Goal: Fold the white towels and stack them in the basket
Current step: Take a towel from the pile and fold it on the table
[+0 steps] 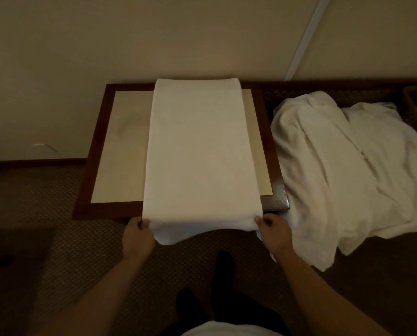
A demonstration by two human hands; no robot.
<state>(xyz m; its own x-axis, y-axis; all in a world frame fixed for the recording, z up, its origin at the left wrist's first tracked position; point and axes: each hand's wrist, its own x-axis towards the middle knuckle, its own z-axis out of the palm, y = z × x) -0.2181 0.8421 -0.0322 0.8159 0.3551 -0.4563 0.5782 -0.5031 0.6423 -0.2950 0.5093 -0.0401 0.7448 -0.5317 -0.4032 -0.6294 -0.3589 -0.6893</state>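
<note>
A white towel lies as a long folded strip down the middle of a low table with a dark wood frame and a pale top. Its near end hangs over the table's front edge. My left hand pinches the near left corner of the towel and my right hand pinches the near right corner. A rumpled pile of white towels sprawls to the right of the table. A dark basket shows at the far right edge, with a bit of white towel inside.
A beige wall rises behind the table. Patterned carpet covers the floor below, and my dark shoes stand on it just in front of the table. A dark baseboard runs along the left.
</note>
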